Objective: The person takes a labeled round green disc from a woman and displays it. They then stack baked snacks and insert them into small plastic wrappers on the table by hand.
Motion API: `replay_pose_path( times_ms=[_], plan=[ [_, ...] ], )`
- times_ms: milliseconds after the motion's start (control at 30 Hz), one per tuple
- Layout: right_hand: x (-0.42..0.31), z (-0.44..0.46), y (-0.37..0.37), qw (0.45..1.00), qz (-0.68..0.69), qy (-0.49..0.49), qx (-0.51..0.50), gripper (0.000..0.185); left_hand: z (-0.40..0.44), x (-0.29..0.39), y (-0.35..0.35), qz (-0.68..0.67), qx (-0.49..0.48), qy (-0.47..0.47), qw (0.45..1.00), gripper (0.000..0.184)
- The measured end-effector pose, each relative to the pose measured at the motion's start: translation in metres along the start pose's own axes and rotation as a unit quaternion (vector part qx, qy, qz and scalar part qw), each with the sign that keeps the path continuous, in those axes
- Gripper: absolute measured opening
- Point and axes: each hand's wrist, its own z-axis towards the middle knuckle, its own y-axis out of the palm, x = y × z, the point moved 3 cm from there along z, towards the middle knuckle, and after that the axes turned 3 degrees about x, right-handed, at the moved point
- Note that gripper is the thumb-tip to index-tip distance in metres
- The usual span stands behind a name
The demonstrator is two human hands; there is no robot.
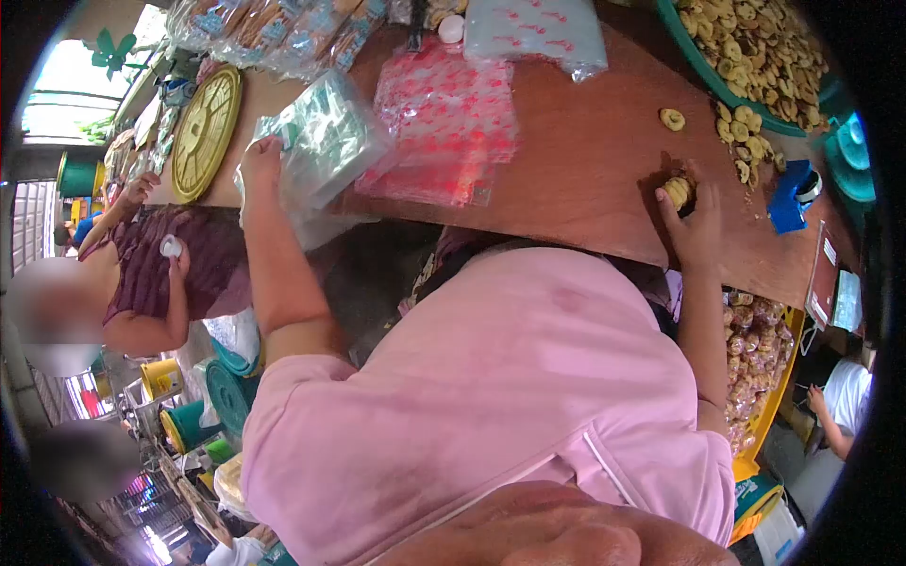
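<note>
My left hand pinches the edge of clear plastic bags near the table's front edge. At the right, my right hand curls around several yellowish ring-shaped pastries on the brown table. A single pastry lies just beyond that hand. Between my hands, nearer the left one, is a flat stack of red-and-clear printed bags. A large green-rimmed tray of pastries stands at the upper right, with loose pastries beside it.
A yellow round lid lies at the left. Packaged goods and more printed bags line the far side. A blue tape dispenser sits at the right, above a yellow crate of packed pastries. A co-worker is at the left.
</note>
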Motion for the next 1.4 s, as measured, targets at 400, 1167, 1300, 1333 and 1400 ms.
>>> replay_pose_path(
  times_ms=[400, 1167, 1300, 1333, 1400],
  plan=[
    [-0.006, -0.005, -0.007, 0.999, 0.011, 0.039, -0.009, 0.065, -0.1, 0.197, -0.127, -0.341, 0.272, 0.33, 0.837, 0.034],
    [0.001, -0.007, -0.006, 0.999, 0.016, 0.033, -0.005, 0.071, -0.357, 0.328, -0.167, -0.412, 0.429, 0.701, 0.393, 0.048],
    [0.007, -0.006, -0.002, 0.998, 0.036, 0.016, 0.046, 0.058, -0.353, 0.334, -0.16, -0.474, 0.246, 0.791, 0.3, 0.045],
    [0.006, -0.006, -0.001, 0.998, 0.045, 0.019, 0.037, 0.058, -0.351, 0.341, -0.157, -0.473, 0.255, 0.792, 0.289, 0.044],
    [0.007, -0.003, -0.004, 0.998, 0.045, 0.02, 0.03, 0.058, -0.345, 0.353, -0.15, -0.479, 0.274, 0.787, 0.274, 0.043]
  ],
)
